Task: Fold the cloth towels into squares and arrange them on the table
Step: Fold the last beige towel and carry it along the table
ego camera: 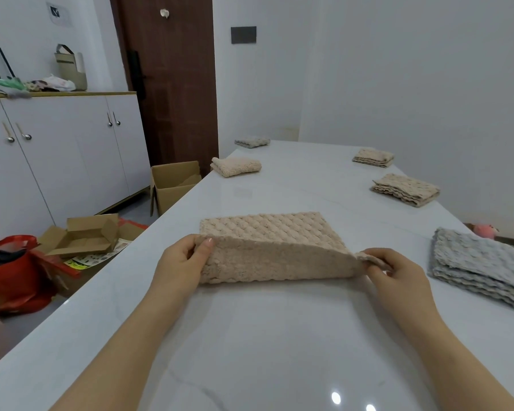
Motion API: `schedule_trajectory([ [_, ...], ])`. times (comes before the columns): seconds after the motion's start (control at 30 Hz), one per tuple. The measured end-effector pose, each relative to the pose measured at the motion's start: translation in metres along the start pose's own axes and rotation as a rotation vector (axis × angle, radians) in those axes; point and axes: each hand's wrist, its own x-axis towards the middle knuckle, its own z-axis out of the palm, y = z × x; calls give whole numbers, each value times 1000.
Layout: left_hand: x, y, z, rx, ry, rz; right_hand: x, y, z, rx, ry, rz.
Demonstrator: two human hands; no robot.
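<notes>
A beige waffle-textured towel [275, 247] lies in the middle of the white table [250, 336], its near edge lifted and curled over toward the far side. My left hand [184, 262] pinches the towel's lifted left corner. My right hand [395, 271] pinches its right corner. Folded beige towels sit at the far left [236, 166], the far right [373, 157] and the mid right [405, 189]. A folded grey towel [252, 142] lies at the far left end.
A stack of grey towels [484, 266] rests at the right edge, close to my right hand. Off the table's left side stand open cardboard boxes [172, 185], a red bag [15, 271] and a white cabinet [63, 155]. A brown door [172, 78] is behind.
</notes>
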Motion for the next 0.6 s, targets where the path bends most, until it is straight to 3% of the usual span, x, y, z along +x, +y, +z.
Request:
schedule_trajectory([
  [0.6,5,0,-7,154,84,-17,-2,-7,-5,191,-163,35],
])
